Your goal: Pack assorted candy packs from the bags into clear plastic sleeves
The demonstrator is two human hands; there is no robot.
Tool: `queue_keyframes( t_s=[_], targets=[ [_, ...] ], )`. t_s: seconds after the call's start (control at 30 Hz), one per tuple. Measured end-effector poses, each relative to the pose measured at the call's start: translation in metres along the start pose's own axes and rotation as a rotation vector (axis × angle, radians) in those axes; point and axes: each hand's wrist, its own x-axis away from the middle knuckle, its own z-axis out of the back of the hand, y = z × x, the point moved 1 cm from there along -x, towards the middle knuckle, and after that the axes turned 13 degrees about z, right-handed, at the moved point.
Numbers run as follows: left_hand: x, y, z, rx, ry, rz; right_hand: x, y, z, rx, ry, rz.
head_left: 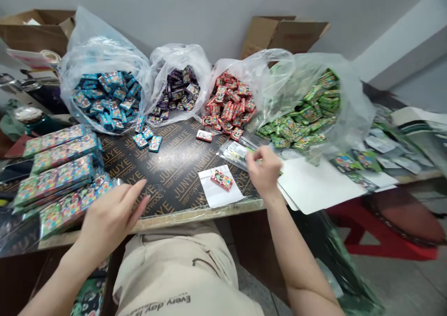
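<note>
My left hand (111,216) lies flat with fingers stretched out on the dark table (174,167), beside stacked clear-wrapped packs (59,176) of colourful small boxes. My right hand (265,169) is curled at the edge of a pile of clear sleeves and cards (237,150), pinching something I cannot make out. Between the hands a single red small box (221,179) rests on a white card (220,192).
Four clear bags hold small boxes: blue (104,97), purple (178,92), red (230,101), green (303,115). Loose blue boxes (146,139) and a red one (204,135) lie near them. White sheets (314,185) lie right. Cardboard cartons stand behind. A red stool (384,232) stands lower right.
</note>
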Motion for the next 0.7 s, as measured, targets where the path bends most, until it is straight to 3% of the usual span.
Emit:
queue_keyframes(
  t_s=[0.07, 0.13, 0.23, 0.5, 0.7],
  targets=[
    [-0.021, 0.002, -0.023, -0.217, -0.252, -0.021, -0.002, 0.027, -0.021, 0.189, -0.171, -0.095],
    [-0.026, 0.003, -0.039, -0.245, -0.443, -0.054, 0.004, 0.051, -0.039, 0.345, -0.439, -0.138],
    [-0.026, 0.007, -0.047, -0.151, -0.445, -0.127, 0.017, 0.07, -0.053, 0.409, -0.711, -0.092],
    [-0.052, 0.022, -0.053, -0.079, -0.38, -0.222, 0.033, 0.062, -0.045, 0.422, -0.767, 0.026],
    [-0.056, 0.025, -0.053, 0.036, -0.336, -0.171, 0.041, 0.067, -0.033, 0.393, -0.755, 0.102]
  ],
)
